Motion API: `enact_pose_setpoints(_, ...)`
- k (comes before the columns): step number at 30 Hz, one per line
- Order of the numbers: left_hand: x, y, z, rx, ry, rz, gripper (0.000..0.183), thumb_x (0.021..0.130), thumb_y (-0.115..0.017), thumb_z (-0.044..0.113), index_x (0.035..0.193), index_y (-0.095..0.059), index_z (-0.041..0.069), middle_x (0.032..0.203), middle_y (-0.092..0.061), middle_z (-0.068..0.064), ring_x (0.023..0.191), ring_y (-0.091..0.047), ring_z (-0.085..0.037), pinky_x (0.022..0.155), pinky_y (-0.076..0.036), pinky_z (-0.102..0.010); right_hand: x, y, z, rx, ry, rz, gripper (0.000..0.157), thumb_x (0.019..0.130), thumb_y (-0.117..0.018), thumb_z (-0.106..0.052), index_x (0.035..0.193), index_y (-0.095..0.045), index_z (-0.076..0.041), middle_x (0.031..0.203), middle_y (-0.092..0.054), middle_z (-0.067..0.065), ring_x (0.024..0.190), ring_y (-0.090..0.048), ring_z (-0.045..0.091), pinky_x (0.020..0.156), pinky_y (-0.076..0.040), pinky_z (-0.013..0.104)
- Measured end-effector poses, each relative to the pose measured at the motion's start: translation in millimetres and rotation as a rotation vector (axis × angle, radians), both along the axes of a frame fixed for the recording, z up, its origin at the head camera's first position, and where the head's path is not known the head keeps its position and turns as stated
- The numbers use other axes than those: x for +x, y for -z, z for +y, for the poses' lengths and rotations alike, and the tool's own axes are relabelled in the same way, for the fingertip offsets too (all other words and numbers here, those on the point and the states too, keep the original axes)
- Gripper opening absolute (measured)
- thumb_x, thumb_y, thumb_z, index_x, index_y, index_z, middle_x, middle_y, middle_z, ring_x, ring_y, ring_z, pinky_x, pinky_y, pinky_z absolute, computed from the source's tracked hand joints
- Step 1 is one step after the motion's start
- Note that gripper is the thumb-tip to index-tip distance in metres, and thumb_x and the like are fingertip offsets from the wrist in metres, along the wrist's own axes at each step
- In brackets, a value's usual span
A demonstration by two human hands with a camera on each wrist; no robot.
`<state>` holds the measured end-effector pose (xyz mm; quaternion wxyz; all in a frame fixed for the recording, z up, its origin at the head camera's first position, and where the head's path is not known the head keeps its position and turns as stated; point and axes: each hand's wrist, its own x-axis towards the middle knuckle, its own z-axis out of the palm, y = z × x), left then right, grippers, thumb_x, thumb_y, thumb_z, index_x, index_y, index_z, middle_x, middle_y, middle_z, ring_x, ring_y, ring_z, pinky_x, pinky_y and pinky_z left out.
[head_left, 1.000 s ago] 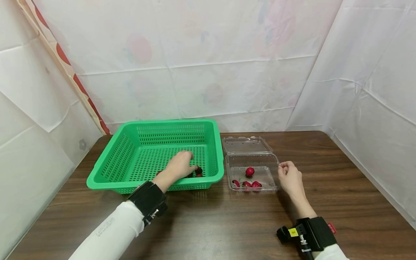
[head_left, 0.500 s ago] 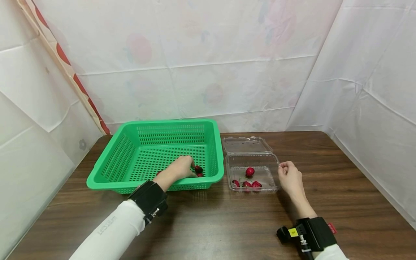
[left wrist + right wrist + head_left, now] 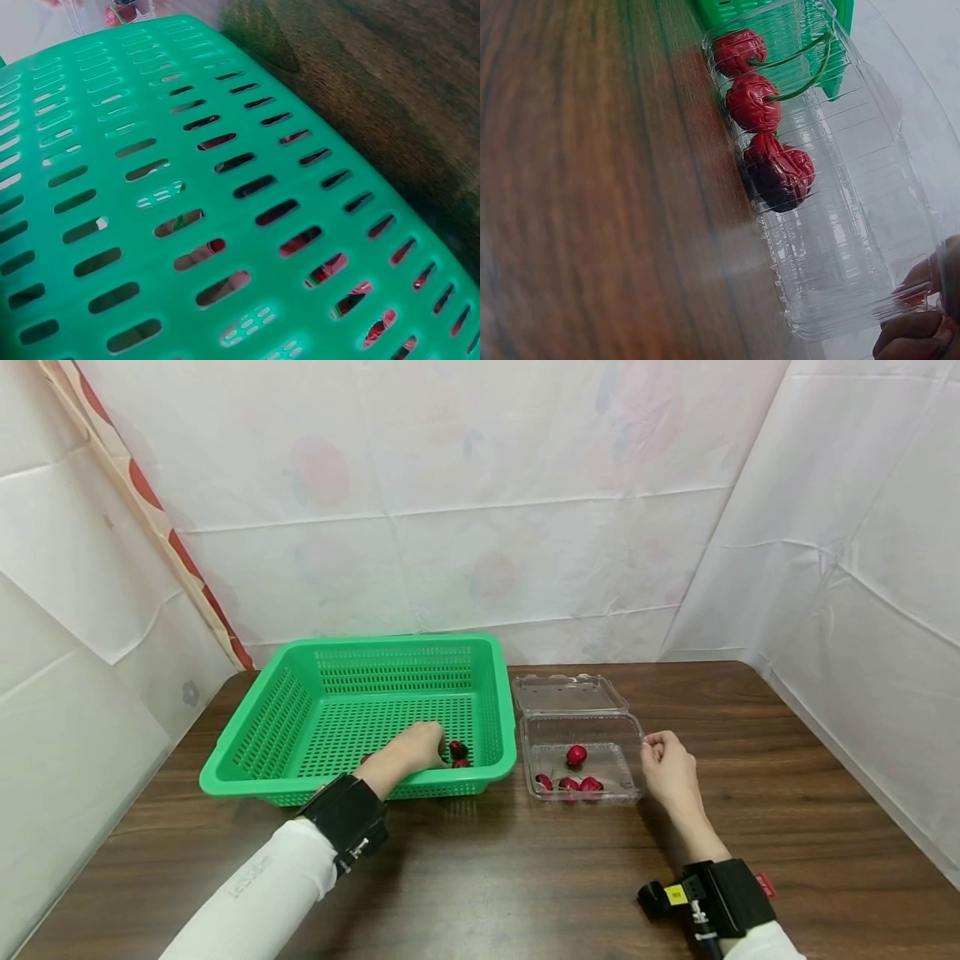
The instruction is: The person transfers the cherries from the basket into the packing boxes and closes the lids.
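Observation:
My left hand [image 3: 411, 750] reaches down inside the green basket [image 3: 300, 652], its fingertips out of sight in the head view. Dark red cherries [image 3: 458, 749] lie just right of its fingers on the basket floor. Through the slots of the basket wall [image 3: 247, 172], the left wrist view shows bits of red and skin; whether the fingers hold a cherry cannot be made out. My right hand [image 3: 667, 768] pinches the right rim of a clear plastic clamshell box [image 3: 615, 768]. Several red cherries [image 3: 754, 103] lie in that box, some with green stems.
The box's lid [image 3: 570, 696] is folded back, away from me. Box and basket stand side by side on the brown wooden table [image 3: 480, 893]. White sheeting [image 3: 450, 527] hangs behind and at both sides.
My left hand has lowered slightly and drawn in its fingers, leaving the cherries at its right more exposed. The right hand and the box have stayed in place.

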<state>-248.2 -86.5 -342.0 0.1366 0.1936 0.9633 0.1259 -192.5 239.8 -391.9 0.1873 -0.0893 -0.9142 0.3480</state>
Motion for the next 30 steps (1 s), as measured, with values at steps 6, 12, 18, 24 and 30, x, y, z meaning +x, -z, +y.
enact_pose_setpoints(6,-1.3,-0.4,-0.6,-0.007,0.0,-0.049,0.019,0.079,-0.067,0.011,0.092,-0.064,-0.002,0.086,-0.061,-0.011,0.072,-0.055,-0.019,0.063,-0.045,-0.03,-0.4,-1.3,-0.5,-0.01,-0.004,-0.015,0.021,0.087,-0.042,-0.008,0.096,-0.053,0.007,0.064,-0.047,0.005,0.052,-0.043,0.016,0.05,-0.035,0.028)
enact_pose_setpoints(12,-1.2,-0.4,0.1,-0.036,-0.002,-0.106,0.022,0.081,-0.064,0.011,0.099,-0.062,-0.001,0.094,-0.06,-0.012,0.077,-0.055,-0.02,0.065,-0.045,-0.032,-0.4,-1.6,-0.6,-0.011,-0.003,-0.021,0.02,0.087,-0.042,-0.008,0.096,-0.053,0.007,0.064,-0.047,0.005,0.052,-0.043,0.015,0.05,-0.035,0.028)
enact_pose_setpoints(18,-0.8,-1.5,1.6,-0.045,-0.002,-0.157,0.026,0.083,-0.062,0.012,0.106,-0.061,0.0,0.1,-0.06,-0.012,0.077,-0.053,-0.018,0.063,-0.042,-0.03,0.2,-2.0,-0.3,-0.008,-0.003,-0.021,0.02,0.087,-0.042,-0.008,0.096,-0.053,0.007,0.063,-0.047,0.004,0.053,-0.043,0.016,0.05,-0.036,0.028)
enact_pose_setpoints(24,-0.9,-1.8,2.1,-0.051,-0.004,-0.166,0.026,0.083,-0.061,0.012,0.106,-0.061,0.0,0.101,-0.059,-0.011,0.079,-0.053,-0.018,0.064,-0.042,-0.029,0.7,-1.7,-0.2,-0.003,-0.008,-0.016,0.02,0.087,-0.042,-0.008,0.096,-0.053,0.007,0.062,-0.046,0.004,0.052,-0.042,0.016,0.05,-0.035,0.028)
enact_pose_setpoints(30,-1.3,-1.1,0.6,-0.013,0.028,-0.101,0.02,0.08,-0.065,0.009,0.097,-0.064,-0.002,0.092,-0.061,-0.011,0.082,-0.057,-0.022,0.068,-0.047,-0.032,0.5,-1.0,0.0,0.005,-0.007,-0.009,0.02,0.086,-0.042,-0.007,0.095,-0.053,0.007,0.062,-0.046,0.004,0.052,-0.043,0.017,0.05,-0.035,0.029)
